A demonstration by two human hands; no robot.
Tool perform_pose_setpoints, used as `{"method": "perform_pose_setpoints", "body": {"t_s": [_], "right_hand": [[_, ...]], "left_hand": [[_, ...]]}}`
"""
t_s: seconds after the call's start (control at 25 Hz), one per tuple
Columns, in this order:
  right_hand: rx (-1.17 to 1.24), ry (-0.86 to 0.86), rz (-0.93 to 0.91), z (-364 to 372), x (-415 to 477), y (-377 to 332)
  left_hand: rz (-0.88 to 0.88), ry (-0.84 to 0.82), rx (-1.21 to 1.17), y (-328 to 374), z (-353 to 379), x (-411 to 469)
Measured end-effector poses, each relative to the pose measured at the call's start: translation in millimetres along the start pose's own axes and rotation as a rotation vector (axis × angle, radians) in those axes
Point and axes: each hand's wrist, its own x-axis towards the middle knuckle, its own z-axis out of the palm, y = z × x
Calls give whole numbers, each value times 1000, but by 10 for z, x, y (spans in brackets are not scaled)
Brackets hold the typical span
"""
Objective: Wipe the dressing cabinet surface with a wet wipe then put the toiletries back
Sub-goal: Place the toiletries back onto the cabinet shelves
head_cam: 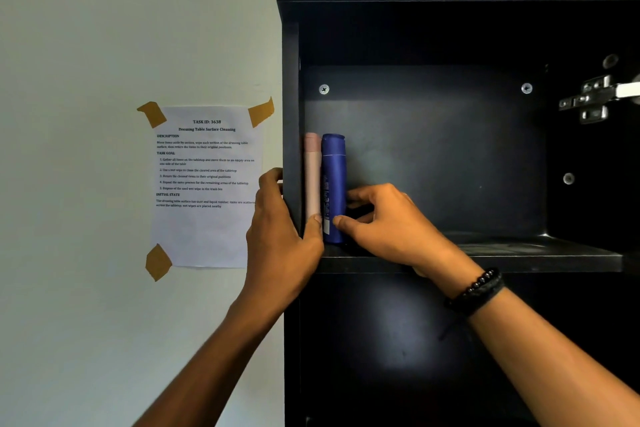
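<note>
Your right hand (pixel 391 222) holds the blue bottle (pixel 333 177) low on its body, with the thumb across the front and the fingers curled round its right side. The hold is closed but looks light. The bottle stands upright at the left end of the shelf (pixel 502 253), just beside the pink bottle (pixel 312 177), which stands against the cabinet's side panel (pixel 291 97). Your left hand (pixel 280 236) clasps that panel, fingers wrapped round the outside and thumb resting on the pink bottle's lower part. Both bottles look like smooth, stiff plastic, tall and narrow, so I judge them light, tippy and a little slippery. Take each around mid-body rather than by the cap, and seat it flat before you loosen your fingers, since a nudge to one would likely topple its neighbour
</note>
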Motion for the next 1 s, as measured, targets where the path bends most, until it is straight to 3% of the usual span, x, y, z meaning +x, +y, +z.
{"method": "perform_pose_setpoints", "body": {"t_s": [1.0], "right_hand": [[8, 107, 50, 52, -47, 29]], "left_hand": [[-50, 19, 46, 13, 2, -81]]}}
